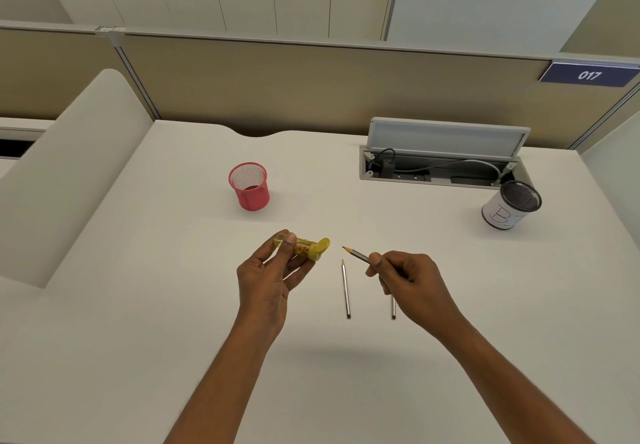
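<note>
My left hand grips a yellow see-through pencil sharpener above the desk, its flip lid open toward the right. My right hand pinches a grey pencil whose sharp tip points left at the sharpener, a short gap apart. A second pencil lies on the white desk between my hands, tip pointing away from me. The end of a third pencil shows under my right hand; the rest of it is hidden.
A red mesh cup stands at the desk's middle back. A black mesh cup wrapped in white paper marked B stands at the right. Behind it an open cable tray holds plugs and wires. Beige partition walls enclose the desk.
</note>
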Demonstrator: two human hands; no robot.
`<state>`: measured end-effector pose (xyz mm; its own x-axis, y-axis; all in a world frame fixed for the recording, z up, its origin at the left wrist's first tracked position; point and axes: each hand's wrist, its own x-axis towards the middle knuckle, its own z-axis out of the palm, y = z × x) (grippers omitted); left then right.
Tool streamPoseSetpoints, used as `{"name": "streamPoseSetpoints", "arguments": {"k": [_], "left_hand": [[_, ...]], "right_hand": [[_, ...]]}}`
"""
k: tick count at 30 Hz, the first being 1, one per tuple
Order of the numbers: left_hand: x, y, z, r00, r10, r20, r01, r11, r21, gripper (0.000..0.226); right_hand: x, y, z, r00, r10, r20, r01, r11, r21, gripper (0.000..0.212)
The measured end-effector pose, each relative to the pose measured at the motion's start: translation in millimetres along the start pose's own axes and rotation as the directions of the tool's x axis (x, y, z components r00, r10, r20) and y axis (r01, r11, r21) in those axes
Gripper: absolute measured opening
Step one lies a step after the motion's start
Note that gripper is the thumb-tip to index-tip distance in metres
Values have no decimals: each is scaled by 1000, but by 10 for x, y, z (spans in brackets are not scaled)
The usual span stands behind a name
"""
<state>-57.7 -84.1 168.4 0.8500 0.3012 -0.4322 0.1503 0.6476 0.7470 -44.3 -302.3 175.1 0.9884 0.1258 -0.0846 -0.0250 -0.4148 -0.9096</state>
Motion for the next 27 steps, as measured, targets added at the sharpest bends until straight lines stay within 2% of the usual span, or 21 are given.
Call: {"name": "streamPoseSetpoints", "arguments": {"k": [10, 15, 22, 27], "left_hand": [[4, -4, 30, 1000, -24, 12, 25, 1000, -13, 10], [23, -17, 11, 999, -46, 10, 46, 998, -29, 16], [2, -25, 24, 998, -49, 25, 50, 998, -42, 15], [3, -35, 26, 998, -59, 15, 60, 997, -42, 15]], "right_hand": [[-22, 277, 164, 990, 141, -5, -138, 974, 181, 24], [14, 401, 285, 968, 249, -32, -233, 938, 256, 14], [188, 689, 476, 902, 400, -166, -366, 909, 199, 5], [305, 856, 593, 871, 415, -265, -411, 909, 71, 11]]}}
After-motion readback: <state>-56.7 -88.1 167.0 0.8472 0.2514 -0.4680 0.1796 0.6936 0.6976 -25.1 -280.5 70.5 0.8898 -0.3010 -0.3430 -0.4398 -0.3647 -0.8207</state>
